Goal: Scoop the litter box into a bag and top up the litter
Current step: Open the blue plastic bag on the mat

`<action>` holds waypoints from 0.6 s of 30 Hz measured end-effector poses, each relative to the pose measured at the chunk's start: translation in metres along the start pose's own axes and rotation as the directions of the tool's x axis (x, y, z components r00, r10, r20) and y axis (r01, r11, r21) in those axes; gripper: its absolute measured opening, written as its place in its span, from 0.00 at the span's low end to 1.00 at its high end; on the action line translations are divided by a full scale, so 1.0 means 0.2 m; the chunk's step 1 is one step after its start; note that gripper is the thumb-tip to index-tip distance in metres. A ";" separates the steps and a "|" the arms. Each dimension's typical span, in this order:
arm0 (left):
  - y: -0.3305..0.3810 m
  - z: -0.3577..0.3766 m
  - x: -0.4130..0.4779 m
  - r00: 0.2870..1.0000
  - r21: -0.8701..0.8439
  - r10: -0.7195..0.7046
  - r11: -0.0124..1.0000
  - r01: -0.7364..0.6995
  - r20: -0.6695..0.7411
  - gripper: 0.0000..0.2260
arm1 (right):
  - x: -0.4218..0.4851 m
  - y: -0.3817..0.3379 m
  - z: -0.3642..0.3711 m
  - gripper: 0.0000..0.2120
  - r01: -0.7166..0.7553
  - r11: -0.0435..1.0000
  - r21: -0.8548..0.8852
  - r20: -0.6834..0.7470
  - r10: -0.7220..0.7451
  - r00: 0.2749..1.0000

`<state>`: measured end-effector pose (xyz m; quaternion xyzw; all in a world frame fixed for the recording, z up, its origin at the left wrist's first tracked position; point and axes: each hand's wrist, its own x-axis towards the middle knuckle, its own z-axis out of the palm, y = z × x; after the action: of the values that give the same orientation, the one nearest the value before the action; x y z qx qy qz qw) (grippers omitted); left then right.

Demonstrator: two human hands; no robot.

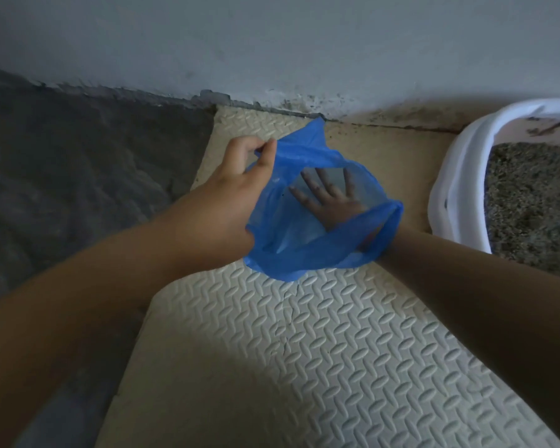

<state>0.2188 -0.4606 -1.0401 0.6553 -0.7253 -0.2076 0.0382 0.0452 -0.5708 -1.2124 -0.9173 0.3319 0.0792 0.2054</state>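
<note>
A thin blue plastic bag (pixel 307 156) hangs above the floor mat in the middle of the head view. My left hand (pixel 243 169) pinches the bag's upper rim between thumb and fingers. My right hand (pixel 330 198) is inside the bag up to the wrist, with its fingers spread flat against the plastic. The white litter box (pixel 446 195) stands at the right edge, partly cut off. Grey grainy litter (pixel 527 202) fills it.
A cream foam mat (pixel 304 344) with a raised tread pattern covers the floor under my arms. Bare dark concrete floor (pixel 78 176) lies to the left. A pale wall (pixel 272 43) with a stained lower edge runs behind the mat and box.
</note>
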 end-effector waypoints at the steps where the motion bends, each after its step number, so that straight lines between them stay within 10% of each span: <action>1: 0.00 -0.02 0.01 1.000 -0.004 0.008 1.000 -0.008 -0.021 0.43 | 0.01 -0.01 -0.02 0.43 -0.004 0.996 -0.095 -0.010 0.003 1.000; 6: 0.00 -0.04 0.09 0.974 -0.042 -0.005 0.999 -0.005 -0.228 0.41 | -0.13 -0.06 -0.19 0.21 0.161 0.855 0.492 -0.436 0.082 0.896; 9: 0.06 0.02 0.17 0.958 -0.102 -0.009 0.995 -0.021 -0.286 0.41 | -0.29 -0.04 -0.32 0.16 0.082 0.644 0.761 -0.269 0.198 0.942; 14: 0.16 0.11 0.24 0.960 -0.016 0.091 0.995 -0.098 -0.263 0.40 | -0.61 -0.06 -0.45 0.21 -0.137 0.764 0.630 0.044 0.141 0.989; 18: 0.20 0.15 0.27 0.966 -0.004 0.107 0.994 -0.111 -0.236 0.38 | -0.75 -0.14 -0.21 0.17 -0.072 0.929 0.364 -0.094 0.113 0.989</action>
<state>0.1642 -0.5021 -1.0659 0.6339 -0.7488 -0.1322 0.1410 -0.0513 -0.4821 -1.1226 -0.8505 0.3947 -0.0256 0.3466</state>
